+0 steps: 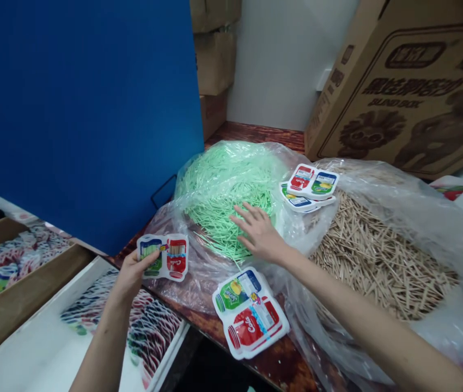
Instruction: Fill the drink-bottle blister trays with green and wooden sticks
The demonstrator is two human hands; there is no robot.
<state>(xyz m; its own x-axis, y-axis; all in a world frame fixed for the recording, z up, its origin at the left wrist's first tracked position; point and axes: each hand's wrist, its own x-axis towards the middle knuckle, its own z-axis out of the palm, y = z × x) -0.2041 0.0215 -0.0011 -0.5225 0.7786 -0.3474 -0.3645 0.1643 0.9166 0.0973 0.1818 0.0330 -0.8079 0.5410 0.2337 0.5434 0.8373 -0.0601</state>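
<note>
In my left hand (pixel 135 268) is a flat double pouch (pixel 177 256) with a green half and a red "Cola" half, pinched at its left side. Brown sticks show through the red half's window and green ones through the other. My right hand (pixel 261 231) is over the clear bag of thin green sticks (pixel 231 179), fingers spread, holding nothing that I can see. Below it, a small stack of similar pouches (pixel 251 316) lies at the table edge. More pouches (pixel 313 182) rest between the green bag and a bag of brown sticks (pixel 378 256).
A blue panel (pixel 84 109) stands at the left. Below it are a white box (pixel 23 348) holding rows of packed pouches and a cardboard box (pixel 47 272) with more. A large printed carton (pixel 411 87) leans at the back right. The dark wooden table (pixel 264 132) ends at the front.
</note>
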